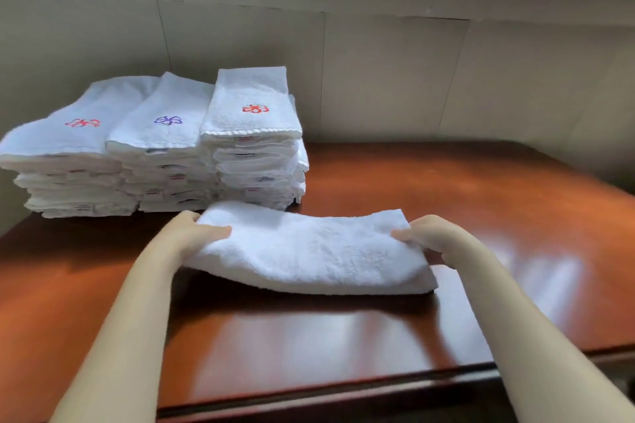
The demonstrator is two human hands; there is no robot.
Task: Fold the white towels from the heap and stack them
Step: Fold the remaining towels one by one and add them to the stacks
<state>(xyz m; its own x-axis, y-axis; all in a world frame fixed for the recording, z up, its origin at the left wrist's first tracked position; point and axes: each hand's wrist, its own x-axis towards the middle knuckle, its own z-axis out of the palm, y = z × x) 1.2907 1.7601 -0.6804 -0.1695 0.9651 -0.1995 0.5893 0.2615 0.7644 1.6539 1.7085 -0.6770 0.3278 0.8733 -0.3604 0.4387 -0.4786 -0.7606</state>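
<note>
A folded white towel lies as a long strip across the middle of the brown wooden table, its ends raised a little. My left hand grips its left end, thumb on top. At the right end my right hand holds it the same way. Behind it, at the back left, stand three stacks of folded white towels: the left stack and the right stack have a red embroidered mark on top, the middle stack a purple one.
A pale panelled wall with a window sill above runs close behind the table. The table's front edge crosses the bottom of the view and its right edge falls away at the far right.
</note>
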